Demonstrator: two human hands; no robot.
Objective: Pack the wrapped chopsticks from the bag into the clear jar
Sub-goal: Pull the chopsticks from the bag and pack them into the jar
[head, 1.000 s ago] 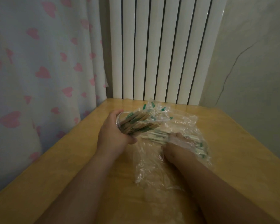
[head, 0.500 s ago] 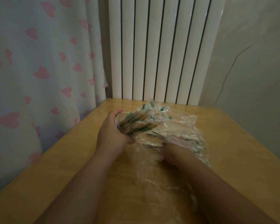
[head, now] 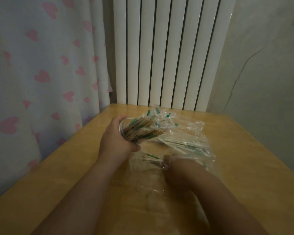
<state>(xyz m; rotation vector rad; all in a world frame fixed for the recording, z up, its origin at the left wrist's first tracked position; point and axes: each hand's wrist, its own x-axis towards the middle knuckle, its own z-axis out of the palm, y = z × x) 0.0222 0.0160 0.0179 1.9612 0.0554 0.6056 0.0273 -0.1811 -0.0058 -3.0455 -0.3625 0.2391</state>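
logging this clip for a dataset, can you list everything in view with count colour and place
clear jar: one, see-through, tipped on its side above the table, in the left hand
wrapped chopsticks: too many to count, tan with green print, a bundle sticking out of the jar, more in the bag
bag: one, clear plastic, crumpled on the table
table: one, yellowish wood
radiator: one, white, behind the table
curtain: one, white with pink hearts, left
wall: grey, cracked, right
left hand: grips the jar
right hand: inside the bag, seems to hold a few chopsticks
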